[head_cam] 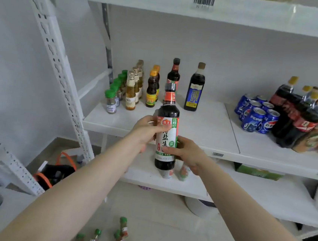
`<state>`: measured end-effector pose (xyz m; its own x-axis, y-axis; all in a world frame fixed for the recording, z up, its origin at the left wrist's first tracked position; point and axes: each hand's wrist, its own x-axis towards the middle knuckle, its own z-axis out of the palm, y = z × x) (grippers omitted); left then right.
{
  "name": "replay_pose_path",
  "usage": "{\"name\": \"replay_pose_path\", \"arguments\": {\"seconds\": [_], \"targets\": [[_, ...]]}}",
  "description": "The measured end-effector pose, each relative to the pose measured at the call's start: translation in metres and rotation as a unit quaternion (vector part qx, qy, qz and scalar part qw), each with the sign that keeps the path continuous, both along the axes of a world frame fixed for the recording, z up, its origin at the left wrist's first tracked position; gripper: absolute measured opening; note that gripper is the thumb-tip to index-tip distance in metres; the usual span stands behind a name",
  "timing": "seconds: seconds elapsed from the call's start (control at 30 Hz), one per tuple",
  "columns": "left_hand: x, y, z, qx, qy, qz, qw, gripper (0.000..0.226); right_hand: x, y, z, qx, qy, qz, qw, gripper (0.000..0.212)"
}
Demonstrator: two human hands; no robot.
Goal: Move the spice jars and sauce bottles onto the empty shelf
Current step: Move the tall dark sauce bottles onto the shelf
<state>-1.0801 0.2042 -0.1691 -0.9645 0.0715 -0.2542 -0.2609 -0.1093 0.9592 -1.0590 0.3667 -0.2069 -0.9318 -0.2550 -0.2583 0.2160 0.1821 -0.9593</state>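
Observation:
Both hands hold a dark soy sauce bottle [167, 133] upright in front of the white shelf [202, 125]. My left hand [146, 129] grips its upper label; my right hand [187, 152] grips the lower part. On the shelf's left stand green-capped spice jars [111, 100], amber oil bottles [131, 94], orange-capped sauce bottles [152, 90], another red-necked soy bottle [174, 73] and a blue-labelled dark bottle [195, 89]. Several small green-capped jars [122, 232] lie on the floor below.
Blue cola cans [256, 115] and dark soda bottles [300, 115] fill the shelf's right side. The lower shelf [255, 189] carries a green box [256, 172] and two small bottles behind the held one. A perforated white upright [61, 74] stands left; an orange-handled basket [56, 172] sits on the floor.

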Motion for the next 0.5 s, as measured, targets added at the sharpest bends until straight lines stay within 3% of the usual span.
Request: {"name": "replay_pose_path", "arguments": {"seconds": [0.2, 0.5], "targets": [[-0.07, 0.018, 0.005, -0.02, 0.027, 0.009, 0.999, 0.056, -0.078, 0.011, 0.002, 0.013, 0.035, 0.001, 0.999, 0.041], [-0.188, 0.021, -0.011, -0.051, 0.079, -0.003, 0.996, 0.061, -0.198, 0.009, -0.011, 0.027, 0.074, -0.024, 0.997, 0.05]]}}
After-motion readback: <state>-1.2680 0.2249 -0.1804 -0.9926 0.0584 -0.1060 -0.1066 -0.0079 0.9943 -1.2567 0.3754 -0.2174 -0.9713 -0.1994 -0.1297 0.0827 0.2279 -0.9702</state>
